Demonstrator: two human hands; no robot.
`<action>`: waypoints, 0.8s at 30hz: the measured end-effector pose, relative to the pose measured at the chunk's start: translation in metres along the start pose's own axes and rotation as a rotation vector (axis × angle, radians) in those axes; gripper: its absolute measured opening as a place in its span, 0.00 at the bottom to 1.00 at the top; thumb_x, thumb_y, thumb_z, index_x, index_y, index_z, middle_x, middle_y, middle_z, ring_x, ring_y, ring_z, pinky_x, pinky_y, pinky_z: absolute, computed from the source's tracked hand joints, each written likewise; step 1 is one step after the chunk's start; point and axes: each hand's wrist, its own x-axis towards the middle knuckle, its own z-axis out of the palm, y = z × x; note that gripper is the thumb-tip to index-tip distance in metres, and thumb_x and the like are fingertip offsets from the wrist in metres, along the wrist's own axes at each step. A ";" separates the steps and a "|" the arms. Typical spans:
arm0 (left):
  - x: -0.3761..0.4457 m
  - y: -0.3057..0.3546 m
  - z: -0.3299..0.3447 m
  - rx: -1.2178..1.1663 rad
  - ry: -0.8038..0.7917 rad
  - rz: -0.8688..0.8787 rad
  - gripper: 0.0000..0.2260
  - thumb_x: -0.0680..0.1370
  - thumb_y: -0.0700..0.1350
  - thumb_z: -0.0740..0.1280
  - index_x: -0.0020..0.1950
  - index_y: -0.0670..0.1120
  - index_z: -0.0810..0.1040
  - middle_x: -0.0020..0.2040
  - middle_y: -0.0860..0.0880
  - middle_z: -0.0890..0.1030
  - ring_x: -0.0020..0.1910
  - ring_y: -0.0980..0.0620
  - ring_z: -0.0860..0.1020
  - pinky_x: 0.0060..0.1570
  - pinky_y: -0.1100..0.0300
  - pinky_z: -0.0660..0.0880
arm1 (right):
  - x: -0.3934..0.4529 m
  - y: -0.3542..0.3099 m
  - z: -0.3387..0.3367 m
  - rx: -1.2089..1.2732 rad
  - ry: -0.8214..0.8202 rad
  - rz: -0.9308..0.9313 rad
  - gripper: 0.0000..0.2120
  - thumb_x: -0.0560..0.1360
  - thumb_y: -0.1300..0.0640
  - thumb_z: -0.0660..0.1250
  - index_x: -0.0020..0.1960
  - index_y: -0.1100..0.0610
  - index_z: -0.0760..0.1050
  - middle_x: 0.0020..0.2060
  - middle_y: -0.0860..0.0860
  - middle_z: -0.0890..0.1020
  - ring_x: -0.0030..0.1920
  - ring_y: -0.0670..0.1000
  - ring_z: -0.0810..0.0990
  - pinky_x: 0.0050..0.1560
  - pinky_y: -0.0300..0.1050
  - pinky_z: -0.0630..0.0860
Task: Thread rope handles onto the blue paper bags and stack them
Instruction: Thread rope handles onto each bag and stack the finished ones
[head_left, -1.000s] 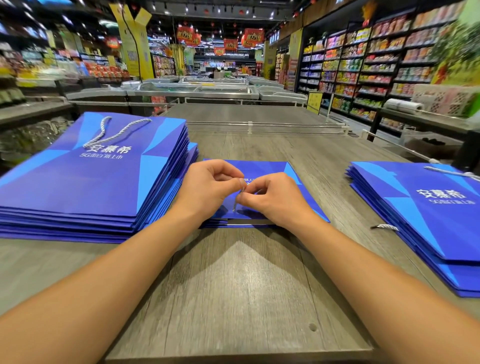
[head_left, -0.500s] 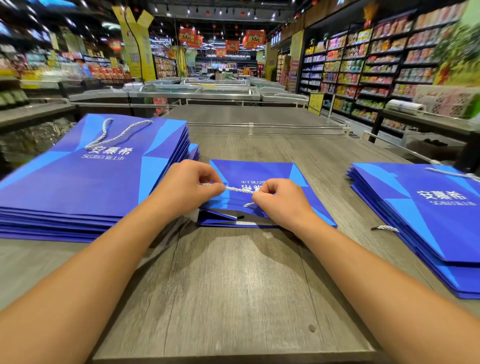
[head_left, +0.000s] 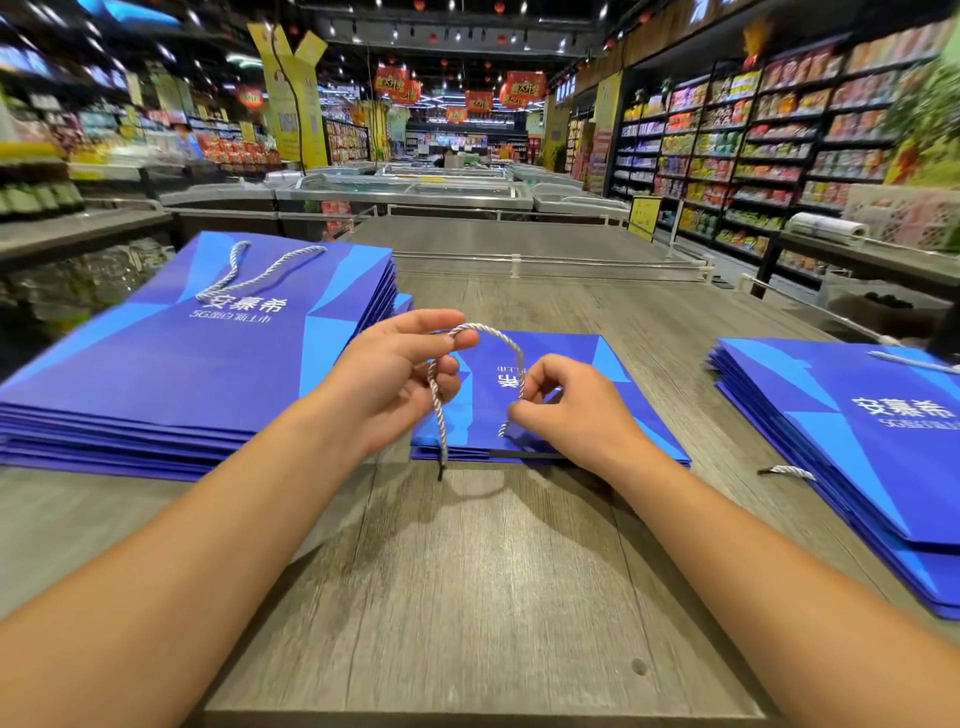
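Grey-white rope (head_left: 488, 332): arches between both hands above the middle bag (head_left: 561, 400), which lies flat on the wood table (head_left: 467, 597) between the two stacks.
Left hand (head_left: 395, 379): fingers curled round the rope, its free dark-tipped end dangling toward the table.
Right hand (head_left: 576, 410): fingertips pinch the rope's other end down at the bag's near edge.
Doing it well: I judge the right pinch should sit close to the tip, aim it squarely at the hole, and the left should feed slack without twisting.
Left stack (head_left: 171, 364): rope handle on top.
Right stack (head_left: 852, 431): handled too.
Writing: white Chinese characters, seen upside down; smaller line starts "5G"; hanging red signs too blurred.
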 end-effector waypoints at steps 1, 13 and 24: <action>0.000 -0.001 0.002 -0.033 0.001 -0.008 0.10 0.79 0.29 0.59 0.49 0.40 0.77 0.38 0.43 0.83 0.26 0.54 0.72 0.26 0.64 0.70 | 0.000 -0.002 0.000 0.023 0.023 -0.032 0.09 0.68 0.60 0.72 0.37 0.51 0.73 0.32 0.46 0.77 0.30 0.42 0.70 0.33 0.34 0.67; -0.002 -0.002 0.008 -0.234 0.038 -0.023 0.10 0.79 0.28 0.57 0.53 0.39 0.75 0.36 0.44 0.82 0.27 0.54 0.74 0.29 0.64 0.73 | -0.019 -0.024 0.008 -0.168 -0.104 -0.287 0.03 0.69 0.51 0.74 0.40 0.48 0.82 0.27 0.46 0.79 0.30 0.43 0.74 0.37 0.36 0.67; 0.004 -0.005 -0.002 0.096 0.140 0.066 0.05 0.78 0.33 0.65 0.51 0.42 0.77 0.40 0.46 0.84 0.32 0.52 0.79 0.35 0.60 0.78 | -0.013 -0.023 0.003 0.052 -0.058 -0.200 0.10 0.73 0.60 0.71 0.34 0.51 0.78 0.29 0.48 0.81 0.32 0.45 0.77 0.39 0.42 0.73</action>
